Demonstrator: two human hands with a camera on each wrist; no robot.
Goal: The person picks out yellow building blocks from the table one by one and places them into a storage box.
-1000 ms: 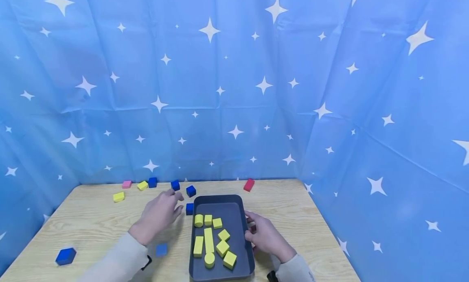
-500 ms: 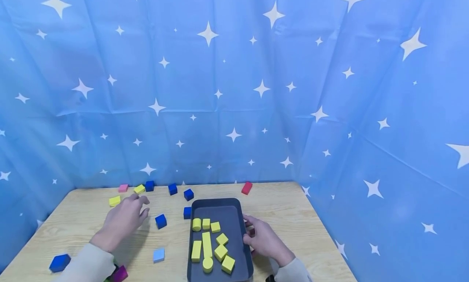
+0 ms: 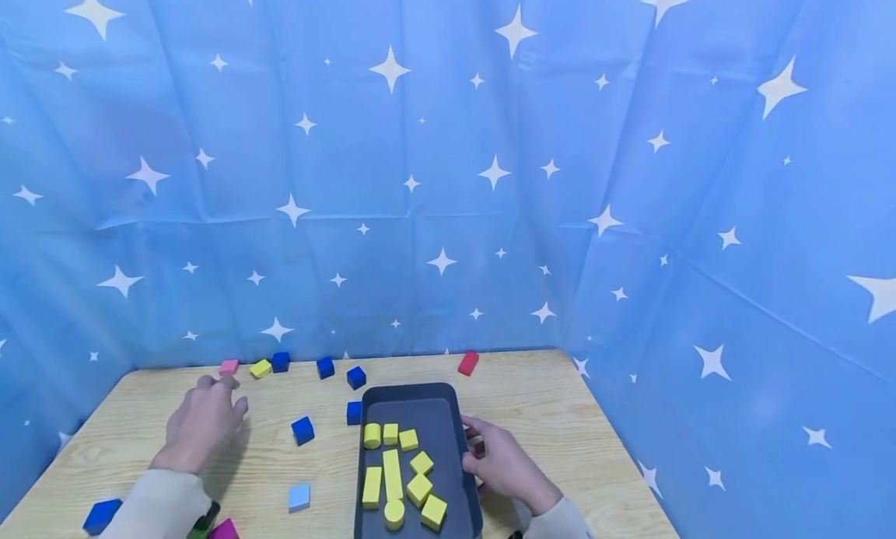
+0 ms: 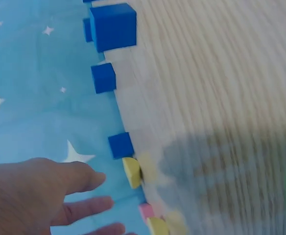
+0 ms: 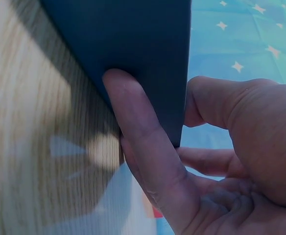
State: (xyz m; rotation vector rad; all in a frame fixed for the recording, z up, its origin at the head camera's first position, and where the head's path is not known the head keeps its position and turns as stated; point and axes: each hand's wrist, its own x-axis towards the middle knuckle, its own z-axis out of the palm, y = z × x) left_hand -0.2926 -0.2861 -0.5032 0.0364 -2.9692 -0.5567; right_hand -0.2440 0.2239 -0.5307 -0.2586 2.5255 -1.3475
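Observation:
My left hand [image 3: 199, 426] hovers over the back left of the table, fingers apart and holding nothing. Close to its fingertips lie a pink block [image 3: 229, 367] and a yellow block [image 3: 260, 369]; a second yellow block [image 4: 157, 226], seen in the left wrist view, is hidden by the hand in the head view. My right hand [image 3: 505, 463] grips the right side of a dark grey tray [image 3: 448, 414], thumb at the rim and fingers against the outer wall. Inside the tray lie several yellow blocks [image 3: 392, 475], among them cubes, long bars and round pieces.
Several blue cubes [image 3: 303, 431] are scattered between the left hand and the tray. A light blue block [image 3: 299, 498], a larger blue block [image 3: 103, 516] and a magenta block [image 3: 224, 530] lie nearer the front. A red block [image 3: 468, 363] sits at the back edge, before a starry curtain [image 3: 448, 173].
My left hand has moved left, from beside the blue cubes near the tray to the yellow and pink blocks. The right hand keeps its grip on the tray. The head view has shifted slightly.

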